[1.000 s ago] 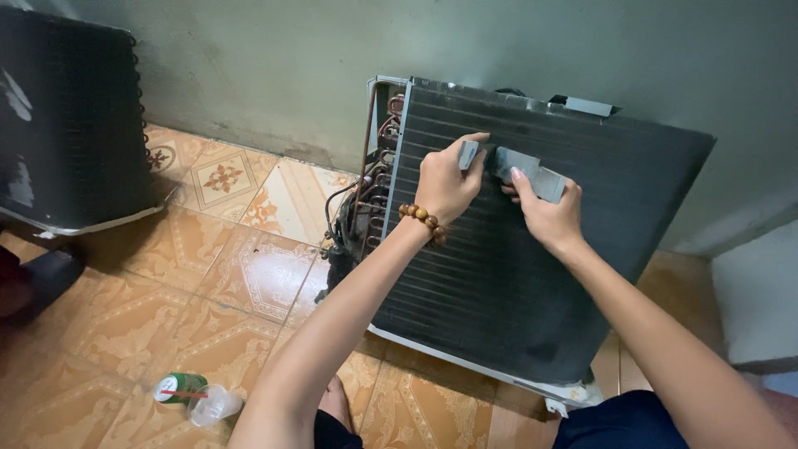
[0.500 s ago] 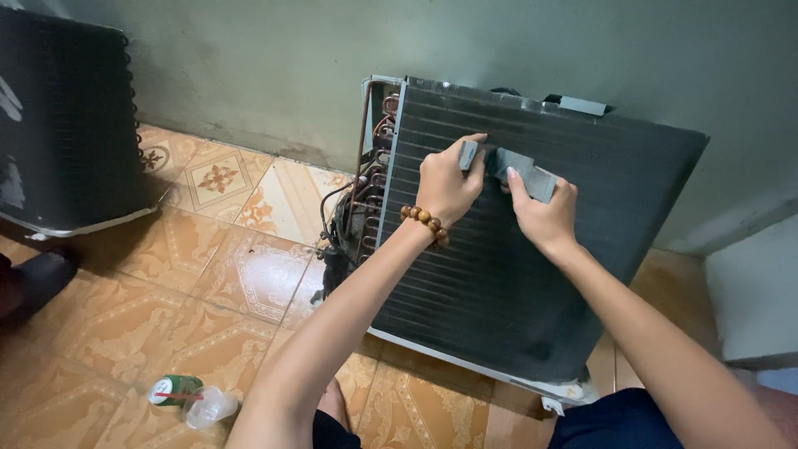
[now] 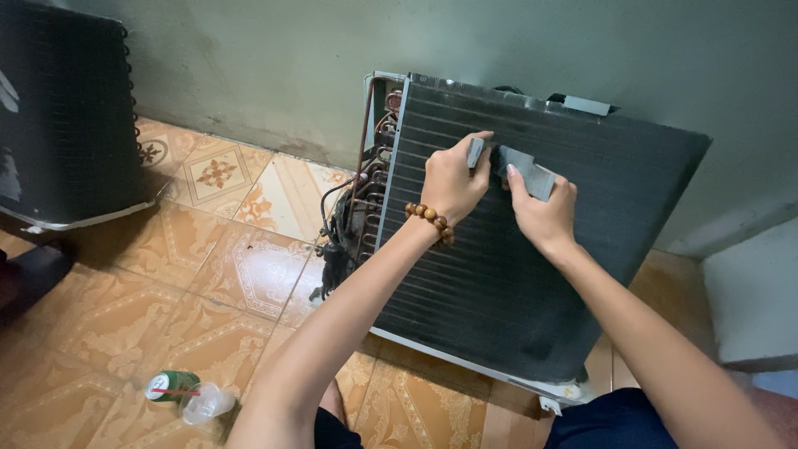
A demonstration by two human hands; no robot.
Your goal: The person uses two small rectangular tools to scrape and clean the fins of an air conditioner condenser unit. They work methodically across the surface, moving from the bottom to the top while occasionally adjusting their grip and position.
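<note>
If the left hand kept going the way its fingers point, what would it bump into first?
Probably the grey flat piece that both hands hold: the left hand points right, towards the right hand, against the dark finned coil.

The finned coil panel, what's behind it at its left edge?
Behind the finned coil panel, copper tubes and dark wires show at the left edge. Further right the fins cover everything. Both hands press a grey piece on its front.

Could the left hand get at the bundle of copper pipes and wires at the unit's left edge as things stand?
Probably yes. The left hand rests on the grey strip against the finned coil, and the pipes and wires lie exposed just beside its wrist, nothing between.
</note>
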